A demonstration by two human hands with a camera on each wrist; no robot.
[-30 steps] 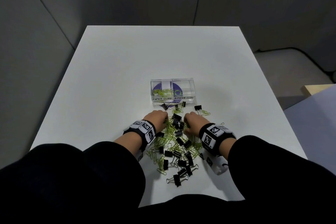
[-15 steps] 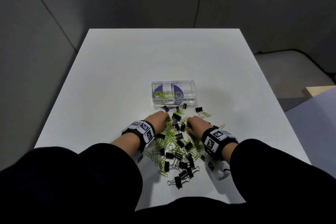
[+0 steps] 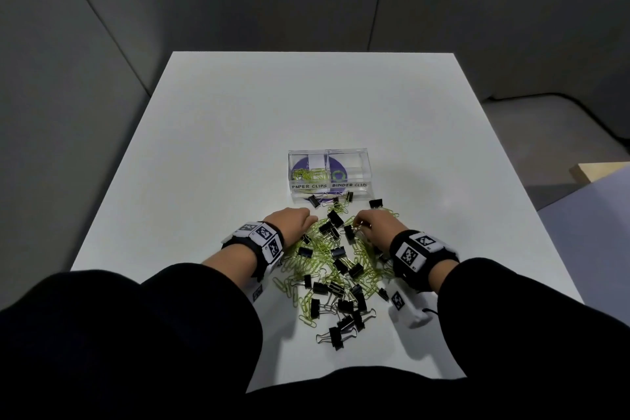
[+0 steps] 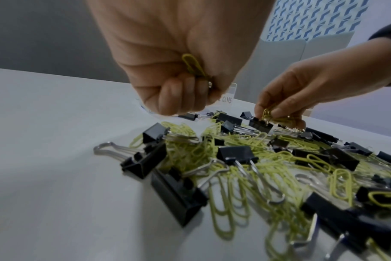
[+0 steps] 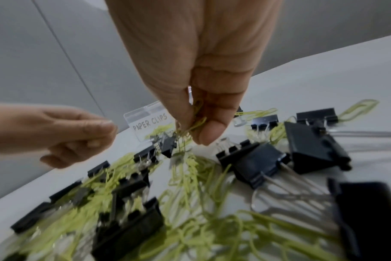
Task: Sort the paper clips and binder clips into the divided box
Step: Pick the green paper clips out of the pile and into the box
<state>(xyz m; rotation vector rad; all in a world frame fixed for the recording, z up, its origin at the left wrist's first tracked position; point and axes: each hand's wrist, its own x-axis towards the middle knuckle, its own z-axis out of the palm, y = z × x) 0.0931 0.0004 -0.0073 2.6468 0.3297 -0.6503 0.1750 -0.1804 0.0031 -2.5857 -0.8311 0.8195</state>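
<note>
Both hands hang over the mixed pile of clips (image 3: 335, 266) on the counter (image 3: 238, 147). The left hand (image 4: 174, 58) holds a yellow paper clip (image 4: 193, 65) in curled fingers. The right hand (image 5: 201, 70) pinches a few yellow paper clips (image 5: 195, 123). The divided box (image 3: 329, 176) sits just behind the pile.

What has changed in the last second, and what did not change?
Little moved. The left hand and right hand remain over the pile, each pinching yellow paper clips. The divided box holds the same paper clips; its binder-clip side remains empty.

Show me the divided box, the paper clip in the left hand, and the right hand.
divided box (image 3: 354, 190), head view, front wall.
paper clip (image 4: 191, 63), left wrist view, exposed loop.
right hand (image 3: 376, 228), head view, back of hand.
</note>
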